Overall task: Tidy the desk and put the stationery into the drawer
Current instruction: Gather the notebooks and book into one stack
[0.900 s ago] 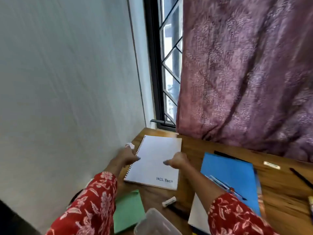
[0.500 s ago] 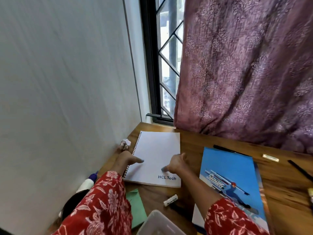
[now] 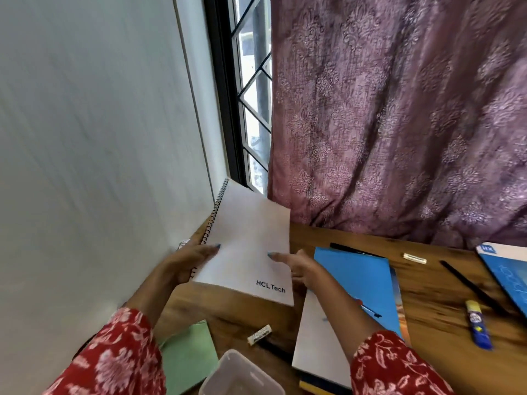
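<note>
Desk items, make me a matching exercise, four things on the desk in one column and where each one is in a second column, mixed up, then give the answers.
Things
1. spiral notebook
2. glue stick
3. green paper
4. white eraser

Places or states
A. lies flat at the near left edge, partly under a sleeve
B. held up, tilted, between both hands
C. lies on bare wood at the far right, beside a black pencil
D. lies just beyond the clear plastic container

Pairs: 1-B, 2-C, 3-A, 4-D
</note>
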